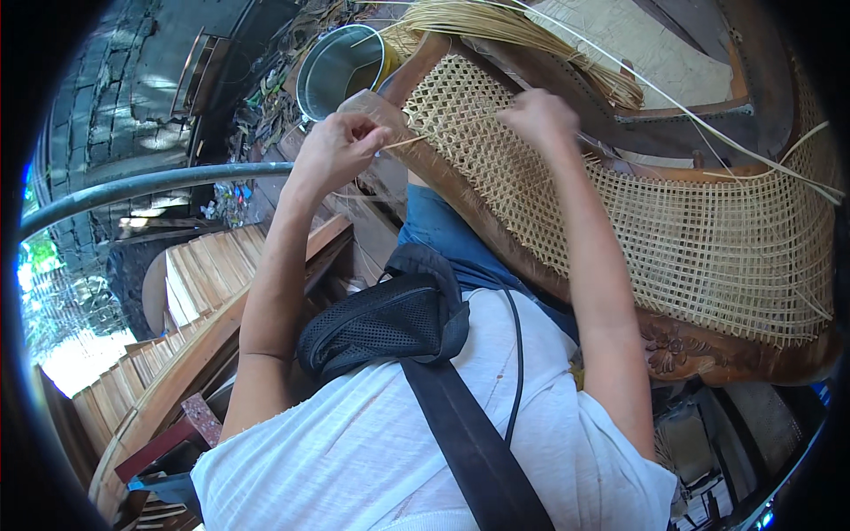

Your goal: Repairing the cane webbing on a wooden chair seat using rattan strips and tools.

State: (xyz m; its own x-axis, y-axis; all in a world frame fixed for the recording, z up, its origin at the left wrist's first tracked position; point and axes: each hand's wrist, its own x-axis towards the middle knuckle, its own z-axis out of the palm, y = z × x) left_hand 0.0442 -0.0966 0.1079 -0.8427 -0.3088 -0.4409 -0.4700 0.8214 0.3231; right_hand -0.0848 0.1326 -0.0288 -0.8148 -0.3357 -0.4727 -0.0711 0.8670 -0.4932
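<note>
A carved wooden chair frame (699, 354) lies across my lap to the right, with woven cane webbing (673, 239) stretched over it. Its near-left part has a tight pattern with small holes; farther right the weave is an open grid. At the frame's left edge, my left hand (341, 150) is closed, thumb and fingers pinching a thin cane strand (405, 142) that runs to the webbing. Above the tight weave, my right hand (542, 119) is curled with fingertips together, slightly blurred. What it holds, if anything, is too fine to make out.
A metal bucket (341, 71) stands beyond my left hand, near a bundle of loose cane (505, 31). Long strands arc over the frame at the right. A curved metal pipe (159, 186) and stacked wooden slats (208, 265) are at the left.
</note>
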